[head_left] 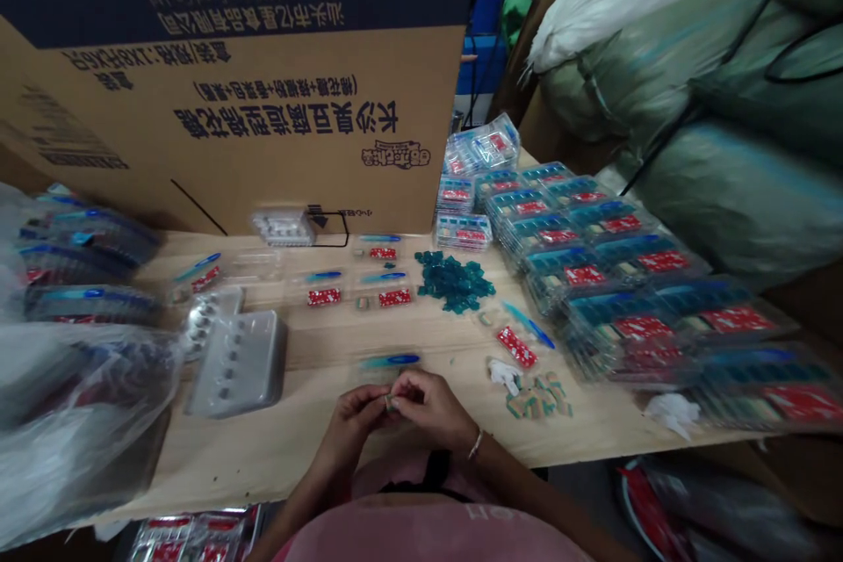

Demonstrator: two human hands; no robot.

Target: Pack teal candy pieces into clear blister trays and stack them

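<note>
At the front of the table my left hand (pixel 359 417) and my right hand (pixel 431 404) meet, fingertips pinched together. Between them shows a small tan piece with a green edge (pixel 388 402), partly covered by my fingers. Just beyond my hands lies a blue pen (pixel 399 360), apparently in a clear tray. To the right is a pile of similar tan-and-green pieces (pixel 536 397) beside crumpled white paper (pixel 504 374). A heap of translucent teal pieces (pixel 454 283) lies farther back. Clear trays with blue pens and red patterned packets (pixel 393 298) are spread across the middle.
Stacks of filled clear trays (pixel 583 275) crowd the right side. Empty-looking clear trays (pixel 241 364) are stacked on the left, near plastic sheeting (pixel 85 421) and more filled trays (pixel 92 303). A tall cardboard box (pixel 263 149) blocks the back. Large sacks (pixel 724 193) rise at right.
</note>
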